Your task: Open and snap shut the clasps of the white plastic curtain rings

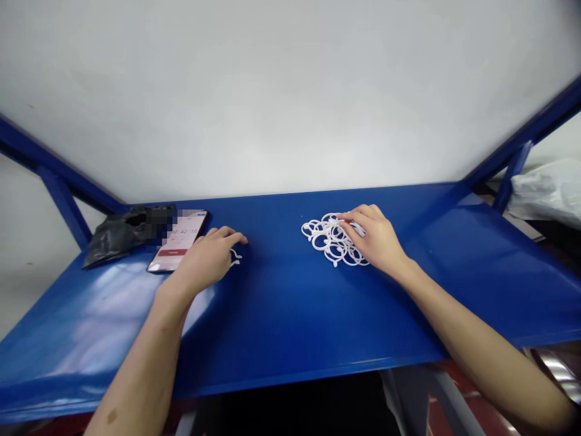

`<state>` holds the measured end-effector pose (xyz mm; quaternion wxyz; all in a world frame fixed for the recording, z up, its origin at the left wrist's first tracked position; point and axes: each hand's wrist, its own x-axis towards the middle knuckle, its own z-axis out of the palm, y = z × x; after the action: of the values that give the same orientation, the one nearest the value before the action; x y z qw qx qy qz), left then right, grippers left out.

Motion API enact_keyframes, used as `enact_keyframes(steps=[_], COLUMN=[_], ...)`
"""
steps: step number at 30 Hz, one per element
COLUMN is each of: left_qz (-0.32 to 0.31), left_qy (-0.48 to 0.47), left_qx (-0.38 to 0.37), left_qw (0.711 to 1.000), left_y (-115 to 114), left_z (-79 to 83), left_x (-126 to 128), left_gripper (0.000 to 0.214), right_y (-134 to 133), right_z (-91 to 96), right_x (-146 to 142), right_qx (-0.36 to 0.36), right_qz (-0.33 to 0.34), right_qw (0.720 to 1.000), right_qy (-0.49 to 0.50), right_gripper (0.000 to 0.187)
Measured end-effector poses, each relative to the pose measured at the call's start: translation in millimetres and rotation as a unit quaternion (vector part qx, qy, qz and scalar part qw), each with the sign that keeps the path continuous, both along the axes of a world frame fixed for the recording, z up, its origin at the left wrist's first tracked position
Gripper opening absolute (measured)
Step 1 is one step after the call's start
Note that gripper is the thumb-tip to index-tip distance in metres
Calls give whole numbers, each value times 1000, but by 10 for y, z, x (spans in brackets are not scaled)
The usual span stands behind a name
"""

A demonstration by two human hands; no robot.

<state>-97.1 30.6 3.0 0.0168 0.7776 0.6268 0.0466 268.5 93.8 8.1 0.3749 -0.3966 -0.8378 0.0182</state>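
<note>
A loose pile of thin white plastic rings [333, 242], several with small knobs on their edges, lies right of the table's middle. At the pile's right side is my right hand [374, 239], thumb and forefinger pinched on a white ring among the others. My left hand [211, 257] rests low over the table on the left, palm down, with its forefinger stretched out. A part of another white ring [235, 258] shows beside and under that hand; the palm and thumb hide the remainder.
A phone [179, 242] with a lit timer screen lies left of my left hand. Beyond it is a crumpled black plastic bag [120, 233]. The blue table [281, 315] meets a pale wall panel between blue frame bars [494, 145]. A clear plastic bag [549, 191] sits at far right.
</note>
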Motion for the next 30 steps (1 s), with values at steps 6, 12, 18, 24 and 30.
enact_keyframes(steps=[6,12,18,24,30], left_qz=[2,1,14,-33,-47], left_qy=[-39,-42,-49,-63,-54], left_qx=[-7,5,-14,5,26], left_qw=[999,999,999,997,997], left_y=[16,14,7,14,13], left_z=[-22,31,62,-31,-67], left_x=[25,191,282,329,502], left_gripper=[27,23,21,26,21], right_y=[143,274,348,350,320], right_z=[51,-6,-74,-130,-35], right_x=[138,263,311,285,20], right_qx=[-15,-48,-73,-95,-100], right_qz=[-78,-132,-165,-161,-86], right_qw=[997,990,984,982,991], right_qy=[10,-6,-13,20,22], right_gripper=[19,21,19,18,17])
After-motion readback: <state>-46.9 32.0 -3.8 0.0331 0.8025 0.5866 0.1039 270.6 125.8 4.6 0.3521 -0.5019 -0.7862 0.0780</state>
